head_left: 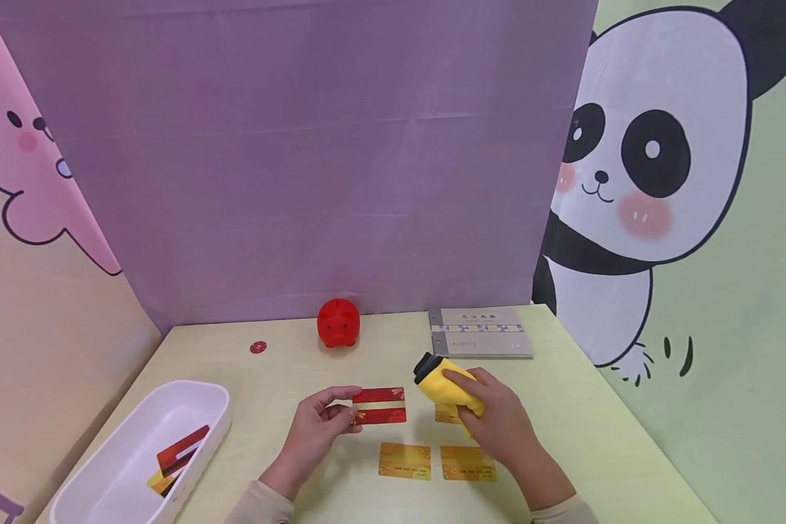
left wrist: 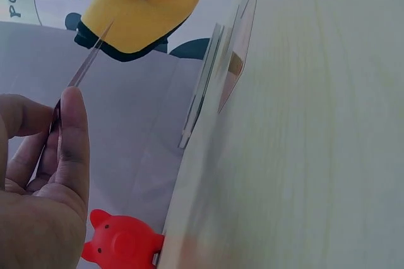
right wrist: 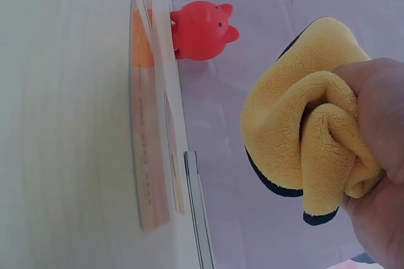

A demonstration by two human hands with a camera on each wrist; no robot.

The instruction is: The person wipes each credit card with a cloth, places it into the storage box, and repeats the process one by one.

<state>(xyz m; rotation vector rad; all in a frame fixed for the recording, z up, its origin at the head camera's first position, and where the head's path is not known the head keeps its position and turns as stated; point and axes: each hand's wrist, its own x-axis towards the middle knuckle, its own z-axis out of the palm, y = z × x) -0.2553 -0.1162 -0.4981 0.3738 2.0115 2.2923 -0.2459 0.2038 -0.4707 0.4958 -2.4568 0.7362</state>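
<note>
My left hand pinches a red card with a pale gold stripe by its left edge, held above the table. In the left wrist view that card is seen nearly edge-on between thumb and fingers. A bunched yellow cloth with dark trim is gripped by my right hand, just right of the red card and apart from it. The right wrist view shows the cloth folded in the grip. Below the hands lie gold cards, and another gold card is partly hidden behind the cloth.
A white tray at the left holds several cards. At the back stand a red piggy bank and, to its right, a grey booklet. A small red disc lies back left. A purple sheet hangs behind the table.
</note>
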